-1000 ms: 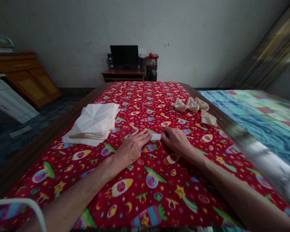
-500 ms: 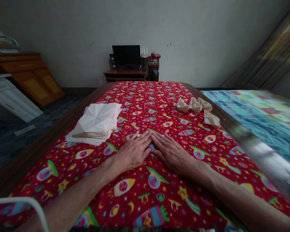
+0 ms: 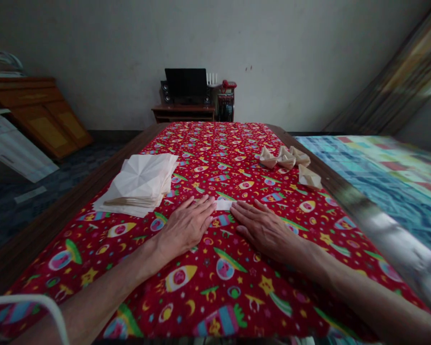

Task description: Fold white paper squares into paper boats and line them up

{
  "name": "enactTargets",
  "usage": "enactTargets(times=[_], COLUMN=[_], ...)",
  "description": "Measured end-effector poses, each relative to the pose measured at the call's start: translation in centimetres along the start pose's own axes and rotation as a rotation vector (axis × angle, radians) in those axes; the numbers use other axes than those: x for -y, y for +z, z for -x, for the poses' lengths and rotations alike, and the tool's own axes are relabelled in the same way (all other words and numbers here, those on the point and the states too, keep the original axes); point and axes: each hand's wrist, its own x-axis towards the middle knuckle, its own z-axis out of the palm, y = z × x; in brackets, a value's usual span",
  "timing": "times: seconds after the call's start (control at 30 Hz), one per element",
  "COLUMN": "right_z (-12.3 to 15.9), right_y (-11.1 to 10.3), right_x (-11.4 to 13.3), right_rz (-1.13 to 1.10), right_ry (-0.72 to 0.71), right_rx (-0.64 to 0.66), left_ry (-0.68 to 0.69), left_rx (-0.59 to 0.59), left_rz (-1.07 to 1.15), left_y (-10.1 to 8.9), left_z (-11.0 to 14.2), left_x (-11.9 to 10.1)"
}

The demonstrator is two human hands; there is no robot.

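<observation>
A narrow folded strip of white paper (image 3: 223, 205) lies flat on the red patterned cloth (image 3: 215, 287), showing only between my two hands. My left hand (image 3: 190, 221) presses flat over its left part, fingers stretched out. Over the right part rests my right hand (image 3: 264, 225), likewise flat with fingers extended. The strip's ends are hidden under the fingers. To the left is a stack of creased white paper sheets (image 3: 140, 179). Several folded paper boats (image 3: 286, 159) stand at the right, one of them (image 3: 309, 177) nearer to me.
A white curved tube or cable (image 3: 39, 298) crosses the lower left corner. The table's dark wooden edge (image 3: 104, 167) shows beside the cloth. A bed with a blue patterned cover (image 3: 373, 172) lies to the right. A monitor (image 3: 186, 86) stands against the far wall.
My hands have slid apart from where their fingertips met, left hand leftward and right hand slightly rightward, uncovering the strip's middle. The view has shifted slightly.
</observation>
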Motion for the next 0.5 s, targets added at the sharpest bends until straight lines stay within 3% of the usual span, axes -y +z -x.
enactTargets(times=[0.23, 0.5], right_z=[0.6, -1.1], right_y=[0.3, -0.8], right_x=[0.3, 1.5], right_rz=[0.012, 0.052], right_ry=[0.066, 0.054], right_rx=[-0.038, -0.069], left_ry=[0.007, 0.063], left_rx=[-0.052, -0.04], left_rz=[0.003, 0.071], left_y=[0.1, 0.1], left_z=[1.0, 0.5], left_x=[0.9, 1.3])
